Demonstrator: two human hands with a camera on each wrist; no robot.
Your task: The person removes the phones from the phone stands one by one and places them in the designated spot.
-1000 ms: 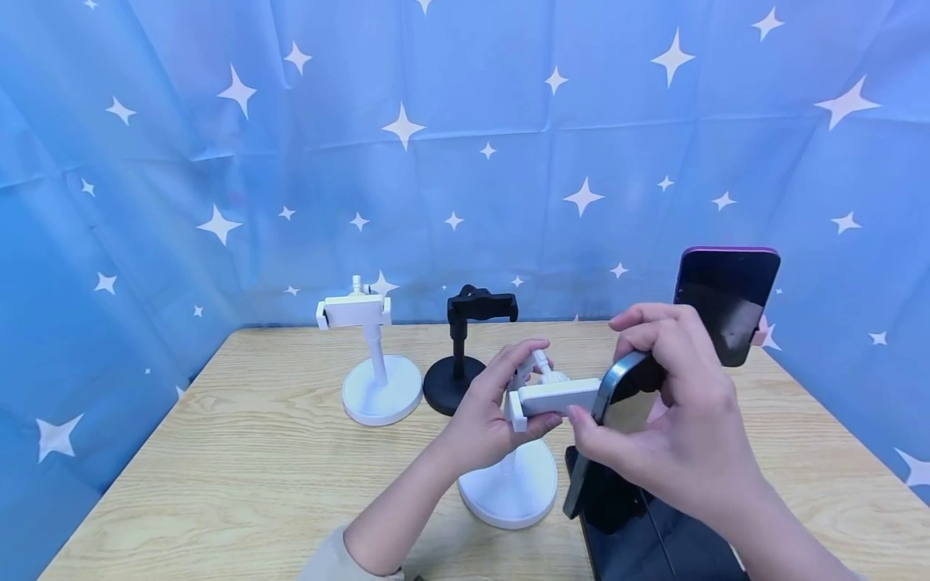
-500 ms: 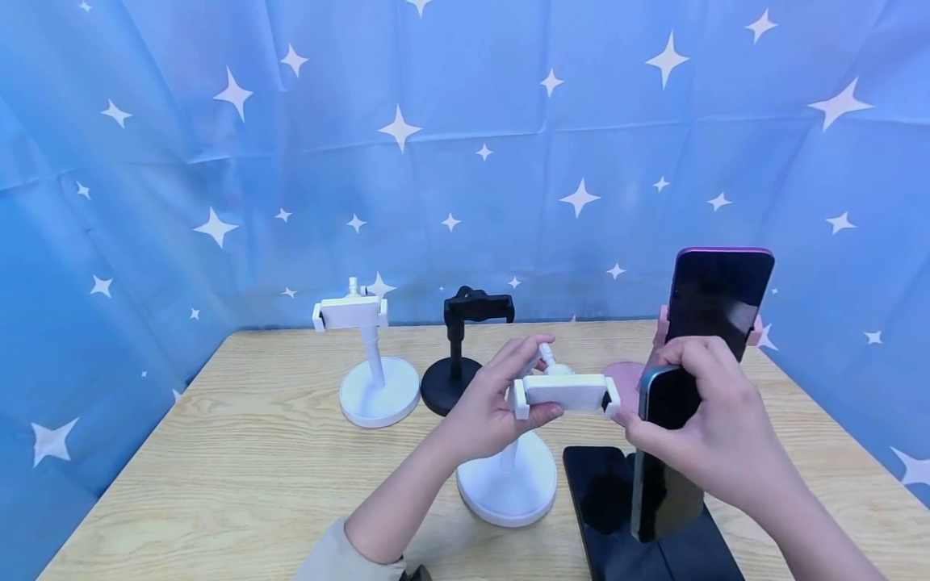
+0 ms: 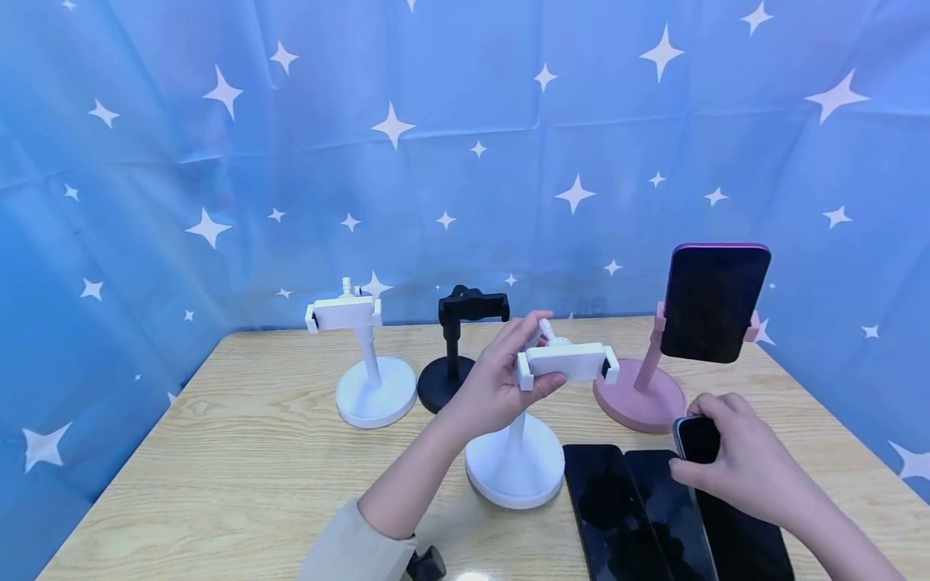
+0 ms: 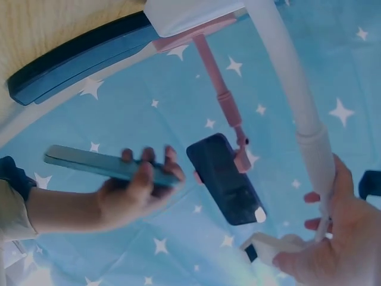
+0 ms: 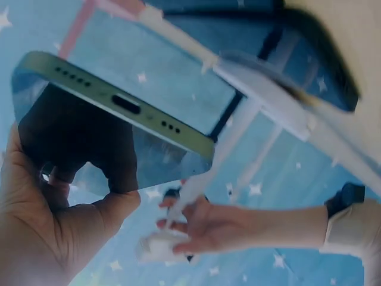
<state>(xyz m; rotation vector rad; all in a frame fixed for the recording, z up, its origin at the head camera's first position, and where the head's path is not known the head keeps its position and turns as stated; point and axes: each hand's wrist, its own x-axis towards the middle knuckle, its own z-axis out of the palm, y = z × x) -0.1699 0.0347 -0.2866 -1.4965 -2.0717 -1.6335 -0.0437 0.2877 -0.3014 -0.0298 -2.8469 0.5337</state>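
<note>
My left hand (image 3: 501,375) grips the white phone stand (image 3: 519,468) at its clamp (image 3: 570,363), with the thumb at the clamp's lower front and the fingers behind. The clamp holds no phone. At the right, my right hand (image 3: 748,464) holds a phone (image 3: 699,440) by its edges, thumb on one side and fingers on the other. The right wrist view shows that phone's greenish frame (image 5: 125,106) with its charging port. In the left wrist view the phone (image 4: 89,161) is apart from the table. Below the right hand, part of it is hidden in the head view.
Two dark phones, a left one (image 3: 610,500) and its neighbour (image 3: 668,508), lie on the table. Behind them a pink stand (image 3: 643,395) bears a purple-edged phone (image 3: 715,303). Further back stand another white stand (image 3: 376,391) and a black stand (image 3: 454,347).
My right hand has carried its phone away from the white clamp, right and down toward the lying phones. My left hand keeps its grip and has lifted the clamp slightly.
</note>
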